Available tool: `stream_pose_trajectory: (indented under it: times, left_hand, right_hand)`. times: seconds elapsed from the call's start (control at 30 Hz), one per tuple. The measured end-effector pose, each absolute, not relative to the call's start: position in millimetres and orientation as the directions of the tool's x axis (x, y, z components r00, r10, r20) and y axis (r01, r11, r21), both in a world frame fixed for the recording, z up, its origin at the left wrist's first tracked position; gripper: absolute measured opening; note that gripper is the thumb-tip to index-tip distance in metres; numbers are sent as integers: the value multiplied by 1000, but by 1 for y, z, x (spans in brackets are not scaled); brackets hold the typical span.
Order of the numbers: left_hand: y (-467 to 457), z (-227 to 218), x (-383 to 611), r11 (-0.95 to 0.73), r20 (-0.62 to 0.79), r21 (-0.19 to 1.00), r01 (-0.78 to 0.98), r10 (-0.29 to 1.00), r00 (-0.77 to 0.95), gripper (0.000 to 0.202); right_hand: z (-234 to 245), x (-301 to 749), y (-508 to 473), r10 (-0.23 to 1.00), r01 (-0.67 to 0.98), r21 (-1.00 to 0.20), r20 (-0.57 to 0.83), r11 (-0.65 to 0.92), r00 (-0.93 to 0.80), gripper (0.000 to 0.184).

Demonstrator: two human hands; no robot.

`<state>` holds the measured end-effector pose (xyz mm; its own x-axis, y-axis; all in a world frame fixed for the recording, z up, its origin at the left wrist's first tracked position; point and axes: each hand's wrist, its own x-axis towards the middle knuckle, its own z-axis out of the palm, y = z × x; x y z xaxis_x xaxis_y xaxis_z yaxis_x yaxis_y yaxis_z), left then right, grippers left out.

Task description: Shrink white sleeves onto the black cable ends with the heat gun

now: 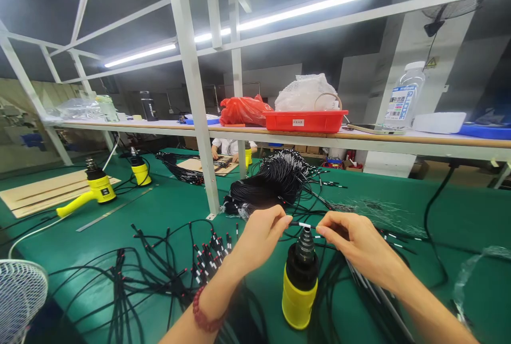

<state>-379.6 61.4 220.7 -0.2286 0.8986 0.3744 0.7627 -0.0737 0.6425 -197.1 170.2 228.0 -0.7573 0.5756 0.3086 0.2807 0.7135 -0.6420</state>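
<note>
Left hand [261, 238], right hand [359, 243] raised, fingers pinching black cable [302, 223], above yellow heat gun [299, 291]

Glossy plastic heat gun [299, 301], matt black cables [263, 189].

A red beaded bracelet [204, 309] (small round beads) circles the left wrist [219, 293]; the right forearm [431, 301] is bare.
</note>
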Motion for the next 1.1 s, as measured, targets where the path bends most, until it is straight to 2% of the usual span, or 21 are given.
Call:
stream_pose_trajectory:
  times: [0.2, 0.37, 0.43, 0.57, 0.7, 0.8, 1.0, 1.1]
  left_hand:
    - [62, 223, -378, -124, 389, 709, 695, 890, -239, 23]
    - [60, 228, -377, -172, 415, 718, 674, 883, -217, 15]
    - [59, 229, -377, -154, 411, 697, 700, 886, -215, 17]
    - [61, 225, -379, -68, 375, 626, 777, 900, -223, 35]
    - [62, 220, -380, -83, 357, 658, 748, 909, -214, 42]
    - [63, 220, -379, -118, 369, 698, 706, 904, -215, 36]
    - [64, 220, -377, -170, 400, 744, 646, 888, -227, 12]
    - [65, 220, -378, -170, 391, 757, 631, 892, -228, 14]
  right_hand:
    - [226, -197, 172, 587, 296, -643, 298, 706, -753, 28]
    - [229, -196, 170, 567, 316, -590, 304, 743, -765, 35]
    - [230, -195, 170, 570, 322, -580, 313, 748, -760, 35]
    - [231, -193, 170, 561, 297, -593, 327, 748, -760, 34]
    - [229, -194, 171, 555, 295, -585, 332, 755, -762, 33]
    - [227, -196, 173, 560, 300, -580, 340, 757, -756, 31]
    - [225, -195, 177, 575, 294, -613, 329, 733, -749, 27]
    - [225, -192, 178, 573, 306, -607, 309, 733, -759, 31]
